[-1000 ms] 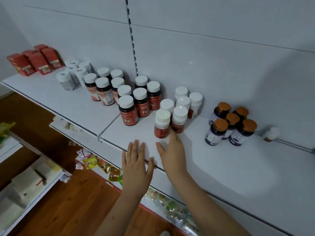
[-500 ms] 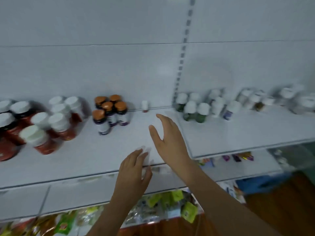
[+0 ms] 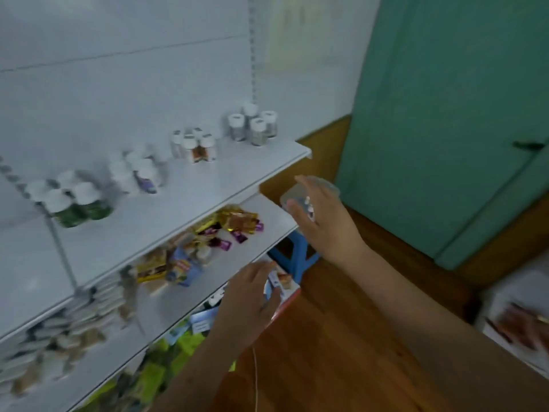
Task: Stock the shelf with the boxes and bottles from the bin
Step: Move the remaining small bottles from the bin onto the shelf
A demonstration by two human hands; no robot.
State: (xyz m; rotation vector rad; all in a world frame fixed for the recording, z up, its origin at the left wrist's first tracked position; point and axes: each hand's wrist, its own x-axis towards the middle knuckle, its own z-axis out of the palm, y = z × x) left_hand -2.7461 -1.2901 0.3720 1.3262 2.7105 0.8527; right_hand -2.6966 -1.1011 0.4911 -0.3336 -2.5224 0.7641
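The white shelf (image 3: 208, 185) carries groups of white-capped bottles: green ones (image 3: 77, 206) at the left, an orange-labelled group (image 3: 196, 145) in the middle, and pale ones (image 3: 252, 126) near the right end. Off the shelf's right end stands a clear plastic bin (image 3: 323, 184), half hidden by my right hand (image 3: 323, 221). That hand reaches out with straight fingers in front of the bin and holds nothing. A few small white things show in the bin by my fingers. My left hand (image 3: 249, 298) hovers lower, relaxed and empty, in front of the lower shelves.
A blue stool (image 3: 297, 260) stands under the bin on the wooden floor. The second shelf (image 3: 261, 233) holds snack packets (image 3: 228, 227); lower shelves hold more packets and small boxes (image 3: 282, 285). A green door (image 3: 445, 114) fills the right. A white surface (image 3: 520, 316) lies at the far right.
The view has swung right, from the bottles in the middle of the shelf to its right end. My right hand has left the shelf and moved out to the bin; my left hand has dropped lower.
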